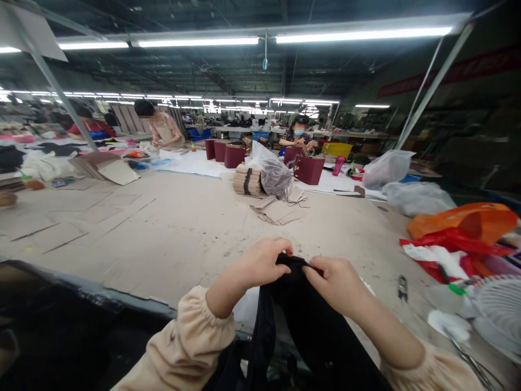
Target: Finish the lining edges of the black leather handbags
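A length of black fabric hangs over the near edge of the worktable and runs down toward my body. At its top edge my left hand pinches it between thumb and fingers. Just to the right, my right hand grips the same edge, thumb on top. A short stretch of folded black edge shows between the two hands. Which kind of article the black fabric belongs to cannot be made out. Its lower part lies in shadow.
Thread snips lie right of my hands, near scissors and a white fan. Orange and red bags crowd the right edge. Cardboard pieces lie ahead on the worktable. Maroon bags and co-workers are beyond.
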The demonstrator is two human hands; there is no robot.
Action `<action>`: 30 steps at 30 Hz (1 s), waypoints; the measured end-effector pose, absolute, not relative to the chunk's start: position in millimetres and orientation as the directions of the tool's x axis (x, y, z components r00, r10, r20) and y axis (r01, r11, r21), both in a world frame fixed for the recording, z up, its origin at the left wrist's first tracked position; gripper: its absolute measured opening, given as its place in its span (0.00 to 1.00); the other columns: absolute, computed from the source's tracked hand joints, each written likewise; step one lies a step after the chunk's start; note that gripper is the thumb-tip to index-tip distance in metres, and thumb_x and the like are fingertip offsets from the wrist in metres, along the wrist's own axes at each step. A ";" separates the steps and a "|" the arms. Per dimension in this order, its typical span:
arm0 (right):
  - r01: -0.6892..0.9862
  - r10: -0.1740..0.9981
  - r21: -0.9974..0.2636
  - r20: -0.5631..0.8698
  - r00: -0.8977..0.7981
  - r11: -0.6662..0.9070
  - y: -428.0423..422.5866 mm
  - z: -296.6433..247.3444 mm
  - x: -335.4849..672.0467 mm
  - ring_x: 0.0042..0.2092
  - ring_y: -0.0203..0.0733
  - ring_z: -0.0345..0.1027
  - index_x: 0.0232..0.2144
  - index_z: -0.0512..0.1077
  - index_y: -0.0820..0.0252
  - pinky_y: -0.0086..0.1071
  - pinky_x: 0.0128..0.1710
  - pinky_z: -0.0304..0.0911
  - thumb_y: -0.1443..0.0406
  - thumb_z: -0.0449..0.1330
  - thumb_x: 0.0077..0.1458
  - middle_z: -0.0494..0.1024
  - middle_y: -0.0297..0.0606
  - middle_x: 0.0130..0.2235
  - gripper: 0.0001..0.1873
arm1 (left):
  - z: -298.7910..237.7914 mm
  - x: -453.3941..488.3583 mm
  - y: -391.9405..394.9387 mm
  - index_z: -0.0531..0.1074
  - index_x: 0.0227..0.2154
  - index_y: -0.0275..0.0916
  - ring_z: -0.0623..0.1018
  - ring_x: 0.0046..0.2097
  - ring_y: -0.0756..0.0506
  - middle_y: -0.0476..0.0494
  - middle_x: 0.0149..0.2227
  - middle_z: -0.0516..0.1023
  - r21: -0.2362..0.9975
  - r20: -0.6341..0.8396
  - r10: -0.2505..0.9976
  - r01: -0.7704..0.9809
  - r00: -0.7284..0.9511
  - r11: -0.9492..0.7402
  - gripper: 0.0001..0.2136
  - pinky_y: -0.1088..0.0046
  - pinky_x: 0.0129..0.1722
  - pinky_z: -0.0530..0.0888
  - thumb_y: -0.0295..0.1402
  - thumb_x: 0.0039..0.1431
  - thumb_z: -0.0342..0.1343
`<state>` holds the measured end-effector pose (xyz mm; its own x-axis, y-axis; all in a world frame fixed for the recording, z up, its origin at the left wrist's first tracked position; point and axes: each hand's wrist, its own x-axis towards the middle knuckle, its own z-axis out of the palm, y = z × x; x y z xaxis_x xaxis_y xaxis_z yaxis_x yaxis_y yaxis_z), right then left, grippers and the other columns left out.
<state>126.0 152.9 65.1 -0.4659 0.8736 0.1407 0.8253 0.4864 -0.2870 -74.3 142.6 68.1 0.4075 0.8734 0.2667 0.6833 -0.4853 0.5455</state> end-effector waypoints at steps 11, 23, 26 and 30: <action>0.878 0.913 -0.257 0.051 -0.405 0.403 157.2 59.8 124.8 0.27 0.38 0.63 0.18 0.62 0.56 0.32 0.27 0.47 0.58 0.47 0.59 0.72 0.34 0.22 0.19 | 63.2 -66.0 139.7 0.71 0.28 0.38 0.75 0.42 0.46 0.46 0.40 0.76 0.405 0.341 0.882 0.797 0.324 -0.449 0.01 0.73 0.44 0.70 0.28 0.53 0.57; 0.892 0.914 -0.206 0.048 -0.402 0.403 158.9 60.2 129.9 0.28 0.38 0.65 0.19 0.63 0.56 0.32 0.27 0.46 0.59 0.46 0.58 0.73 0.34 0.23 0.18 | 61.8 -64.0 137.0 0.72 0.30 0.38 0.76 0.37 0.47 0.48 0.35 0.78 0.460 0.309 0.893 0.770 0.327 -0.442 0.05 0.72 0.40 0.70 0.30 0.49 0.60; 0.889 0.914 -0.217 0.059 -0.401 0.404 157.7 61.6 128.3 0.27 0.38 0.64 0.19 0.64 0.56 0.32 0.27 0.46 0.60 0.47 0.58 0.74 0.34 0.23 0.17 | 62.4 -61.8 136.7 0.72 0.35 0.38 0.76 0.37 0.45 0.48 0.34 0.78 0.428 0.300 0.909 0.811 0.288 -0.398 0.13 0.70 0.38 0.71 0.39 0.48 0.63; 0.887 0.914 -0.223 0.063 -0.401 0.404 157.3 62.9 127.3 0.26 0.37 0.64 0.19 0.64 0.56 0.31 0.27 0.46 0.60 0.48 0.57 0.74 0.34 0.23 0.17 | 61.4 -56.7 136.6 0.75 0.33 0.38 0.76 0.39 0.43 0.46 0.35 0.79 0.358 0.321 0.911 0.857 0.259 -0.370 0.14 0.67 0.40 0.71 0.43 0.48 0.63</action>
